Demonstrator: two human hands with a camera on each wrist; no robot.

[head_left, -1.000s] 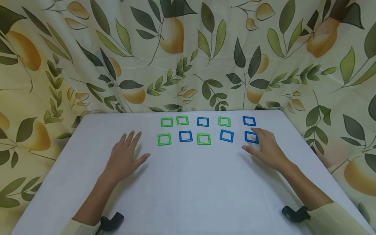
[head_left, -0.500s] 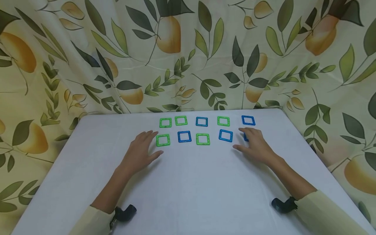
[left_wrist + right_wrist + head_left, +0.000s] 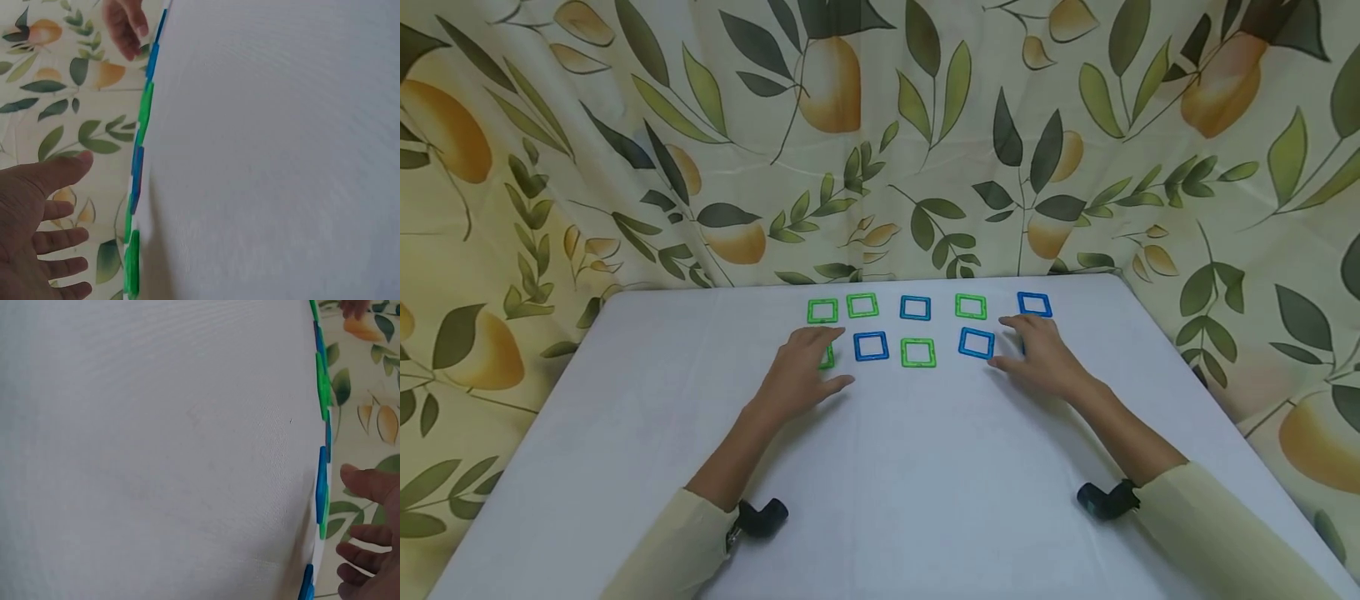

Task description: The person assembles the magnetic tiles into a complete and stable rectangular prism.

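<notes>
I see the left hand (image 3: 800,372) and right hand (image 3: 1042,360) apart, fingers loose, holding nothing. A blue frame (image 3: 872,358) lies just right of the left hand. A crooked blue frame (image 3: 975,356) lies beside the right hand's thumb. They line up sideways.

The frames (image 3: 919,364) are green or blue, the tabletop (image 3: 910,467) white — the curtain (image 3: 880,83) leaf-patterned.
</notes>
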